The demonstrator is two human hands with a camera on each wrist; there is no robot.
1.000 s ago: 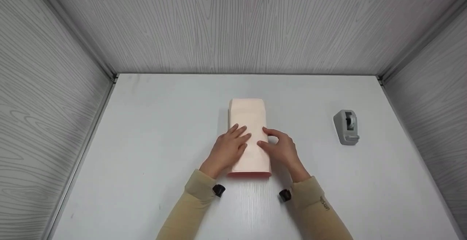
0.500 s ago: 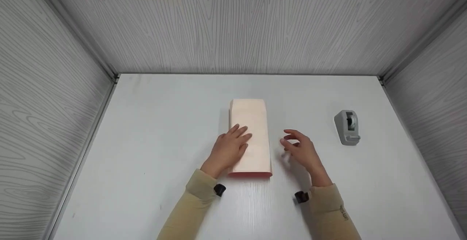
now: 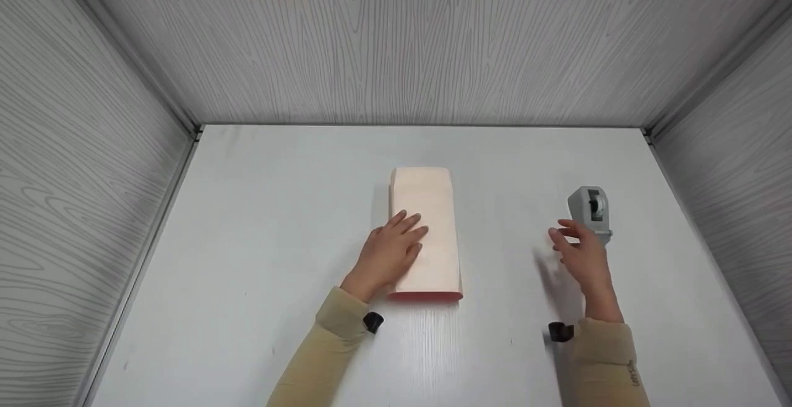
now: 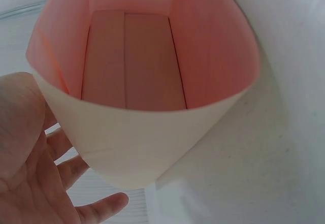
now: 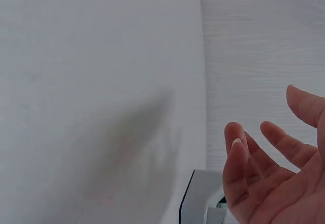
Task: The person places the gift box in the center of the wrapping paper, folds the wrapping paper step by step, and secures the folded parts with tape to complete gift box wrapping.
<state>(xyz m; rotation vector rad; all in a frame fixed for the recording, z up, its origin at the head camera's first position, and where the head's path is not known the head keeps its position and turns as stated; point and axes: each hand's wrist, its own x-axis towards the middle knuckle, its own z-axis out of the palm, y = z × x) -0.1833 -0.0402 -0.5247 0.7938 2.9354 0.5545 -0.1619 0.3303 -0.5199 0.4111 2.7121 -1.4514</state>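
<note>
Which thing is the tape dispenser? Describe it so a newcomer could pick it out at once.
On the right part of the white table, find the right hand. In the head view it covers part of the near end of the tape dispenser. Grey, with a roll set in its top, the dispenser is smaller than the cream, pink-lined sleeve.
</note>
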